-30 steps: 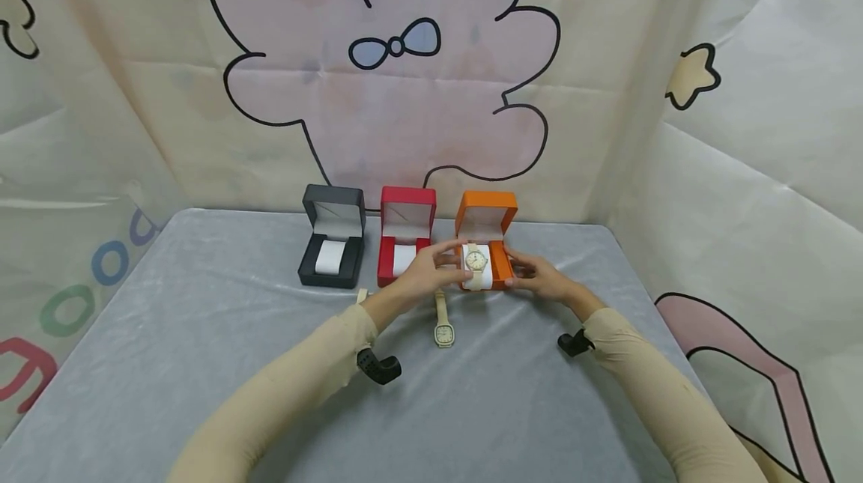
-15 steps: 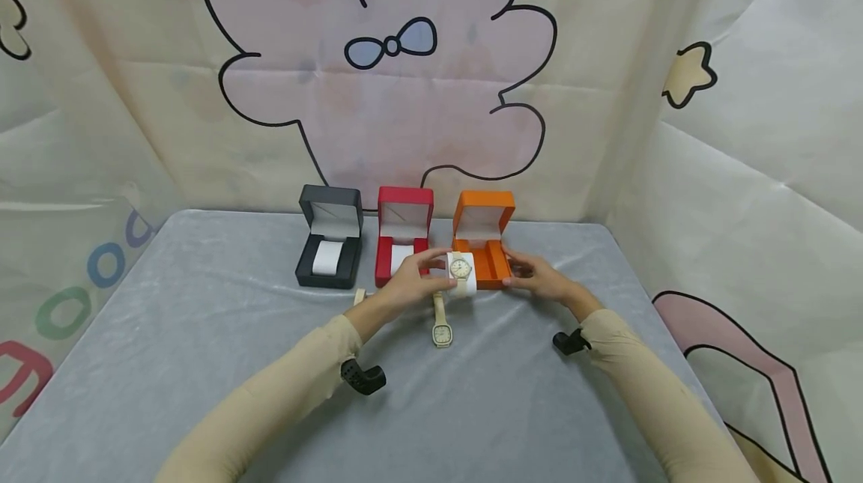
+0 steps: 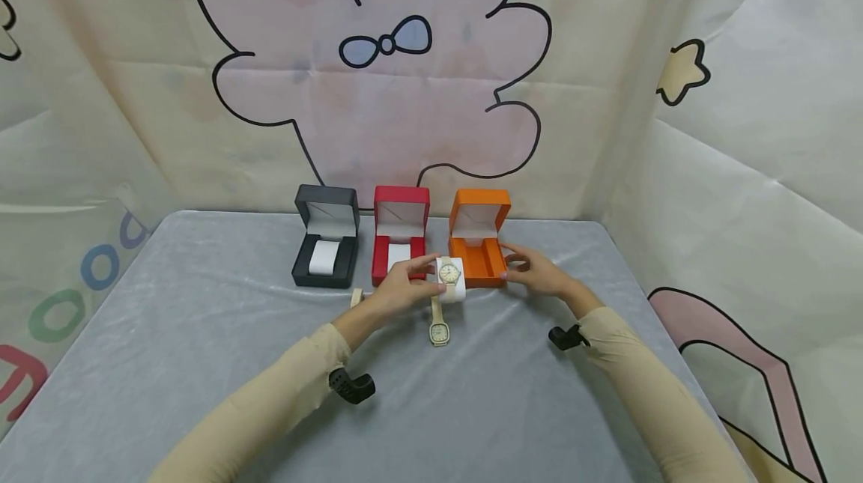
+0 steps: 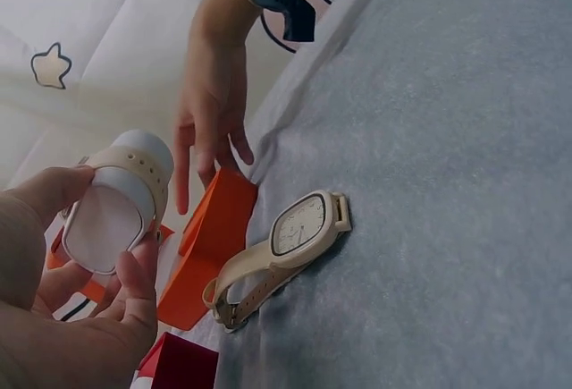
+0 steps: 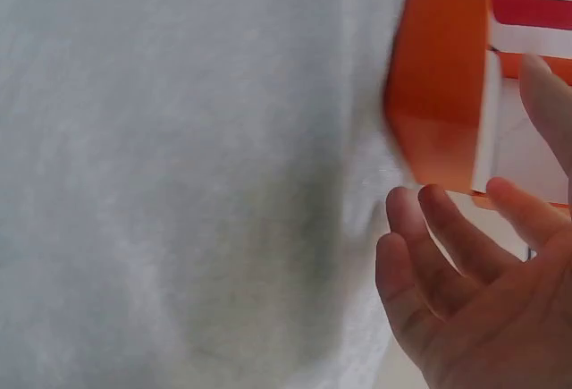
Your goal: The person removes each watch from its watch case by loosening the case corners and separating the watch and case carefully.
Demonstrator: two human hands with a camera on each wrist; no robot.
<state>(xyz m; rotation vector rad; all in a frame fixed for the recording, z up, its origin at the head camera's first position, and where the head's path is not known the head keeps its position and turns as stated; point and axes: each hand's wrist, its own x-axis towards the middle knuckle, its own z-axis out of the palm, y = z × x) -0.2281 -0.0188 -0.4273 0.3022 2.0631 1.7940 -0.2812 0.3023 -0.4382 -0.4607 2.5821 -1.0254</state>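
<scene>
My left hand (image 3: 399, 290) pinches a white watch cushion (image 3: 461, 276) with a cream-strapped wristwatch (image 3: 449, 273) wrapped round it, just left of the orange watch box (image 3: 485, 267). In the left wrist view, thumb and fingers grip the cushion (image 4: 103, 232) at its sides. The orange box stands with its lid up and no cushion inside. Beside its right wall is my right hand (image 3: 541, 273); in the right wrist view the fingers of that hand (image 5: 500, 291) are spread and lightly bent, holding nothing. A second cream watch (image 3: 440, 333) lies on the table in front.
A red watch box (image 3: 401, 202) and a black one (image 3: 326, 198) stand lid-up to the left, each with a white cushion. A cream strap end (image 3: 356, 296) shows behind the left forearm. The grey cloth-covered table (image 3: 472, 408) meets a printed curtain at the back.
My left hand has drawn the cushion with the watch out of the orange box and carried it left and slightly nearer. The right hand stays by the box's right side.
</scene>
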